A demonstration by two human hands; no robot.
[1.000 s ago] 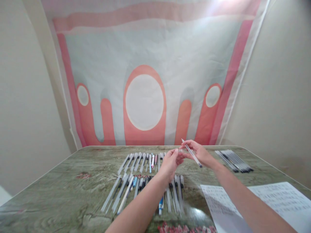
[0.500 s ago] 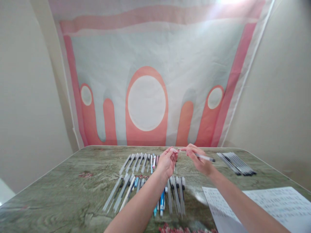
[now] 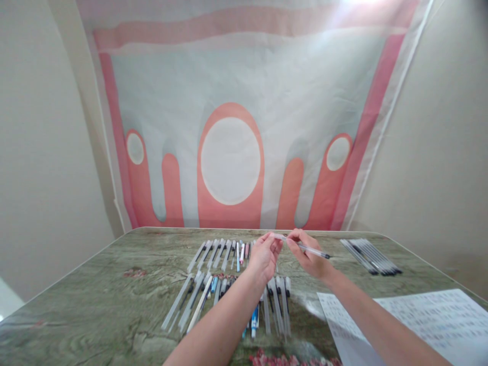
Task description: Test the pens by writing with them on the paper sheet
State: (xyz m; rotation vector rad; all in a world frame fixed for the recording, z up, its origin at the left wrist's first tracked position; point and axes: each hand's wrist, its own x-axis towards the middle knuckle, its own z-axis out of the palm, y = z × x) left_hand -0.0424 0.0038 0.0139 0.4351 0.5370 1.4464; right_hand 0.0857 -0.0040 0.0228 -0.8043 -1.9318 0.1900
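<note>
And here the scene is carried by a wood-grained table (image 3: 95, 284), its near edge patterned with pink flowers (image 3: 278, 360). Across the middle, a back row of pens (image 3: 216, 254) is laid out at a slant; nearer, a front row of pens (image 3: 191, 303) is lined up, partly hidden, a blue pen (image 3: 254, 323) among them. Over to the right, dark-tipped clear sticks (image 3: 371, 256) are bunched side by side, and nearer still, white paper (image 3: 430, 315) is spread, covered in blurred lines!

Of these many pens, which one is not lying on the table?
The clear pen with a black end, held in the right hand and reaching to the left hand; the other visible pens lie on the table.
</note>
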